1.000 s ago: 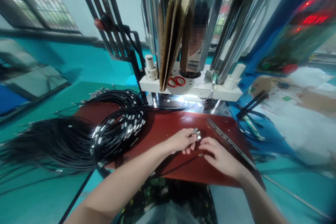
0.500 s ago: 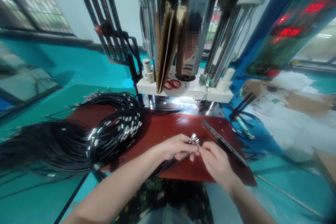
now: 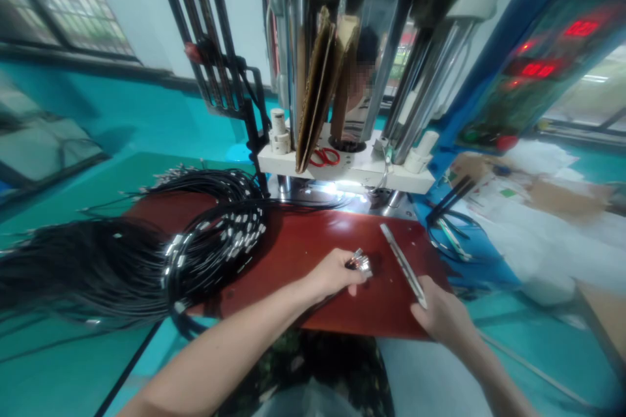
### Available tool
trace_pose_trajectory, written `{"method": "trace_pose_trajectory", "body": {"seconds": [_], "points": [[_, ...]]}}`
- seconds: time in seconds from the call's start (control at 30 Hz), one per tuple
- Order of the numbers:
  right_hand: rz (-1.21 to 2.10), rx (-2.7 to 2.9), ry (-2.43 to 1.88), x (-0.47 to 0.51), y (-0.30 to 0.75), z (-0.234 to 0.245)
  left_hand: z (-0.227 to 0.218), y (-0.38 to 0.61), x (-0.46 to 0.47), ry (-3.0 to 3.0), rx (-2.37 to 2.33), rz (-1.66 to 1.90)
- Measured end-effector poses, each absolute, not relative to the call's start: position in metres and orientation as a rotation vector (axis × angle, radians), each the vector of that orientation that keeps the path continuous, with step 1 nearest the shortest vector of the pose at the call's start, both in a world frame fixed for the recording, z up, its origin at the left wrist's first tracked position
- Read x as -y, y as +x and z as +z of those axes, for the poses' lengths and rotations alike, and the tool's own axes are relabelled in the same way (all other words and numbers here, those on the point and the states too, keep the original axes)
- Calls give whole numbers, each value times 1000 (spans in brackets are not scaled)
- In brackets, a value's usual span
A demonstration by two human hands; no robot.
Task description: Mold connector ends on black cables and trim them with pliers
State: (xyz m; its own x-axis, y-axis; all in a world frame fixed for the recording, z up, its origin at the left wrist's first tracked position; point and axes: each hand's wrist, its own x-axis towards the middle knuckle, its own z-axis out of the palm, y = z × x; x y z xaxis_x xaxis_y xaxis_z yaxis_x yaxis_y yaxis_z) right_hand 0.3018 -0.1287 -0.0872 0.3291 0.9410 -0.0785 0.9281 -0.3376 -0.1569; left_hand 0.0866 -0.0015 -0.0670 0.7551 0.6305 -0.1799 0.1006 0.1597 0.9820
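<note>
My left hand (image 3: 335,272) is closed around the ends of a small bunch of black cables, just above the reddish-brown board (image 3: 293,251). Shiny metal connectors (image 3: 362,265) poke out past its thumb and fingers. The cables trail back under the wrist, mostly hidden. On the right, my right hand (image 3: 443,314) grips the near end of a long, narrow metal bar (image 3: 402,262). The bar slants away from me toward the press, and its exact kind I cannot make out.
Coiled black cables with silvery ends (image 3: 229,231) cover the board's left side, beside a loose cable pile (image 3: 98,267). A press with a white plate (image 3: 352,169) stands behind, holding red-handled scissors (image 3: 325,156) and cardboard (image 3: 315,91). White bags (image 3: 542,234) lie at right.
My right hand has left the connectors beside my left hand and moved right, taking hold of the metal bar, which has turned slightly. My left hand stays on the cables.
</note>
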Motion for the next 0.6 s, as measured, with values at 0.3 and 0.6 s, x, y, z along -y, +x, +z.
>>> {"method": "trace_pose_trajectory", "body": {"seconds": [0.3, 0.6], "points": [[1117, 851, -1495, 109, 221, -86, -82, 89, 17, 1527, -646, 305], [953, 797, -1482, 103, 203, -92, -86, 91, 14, 1543, -710, 285]]}}
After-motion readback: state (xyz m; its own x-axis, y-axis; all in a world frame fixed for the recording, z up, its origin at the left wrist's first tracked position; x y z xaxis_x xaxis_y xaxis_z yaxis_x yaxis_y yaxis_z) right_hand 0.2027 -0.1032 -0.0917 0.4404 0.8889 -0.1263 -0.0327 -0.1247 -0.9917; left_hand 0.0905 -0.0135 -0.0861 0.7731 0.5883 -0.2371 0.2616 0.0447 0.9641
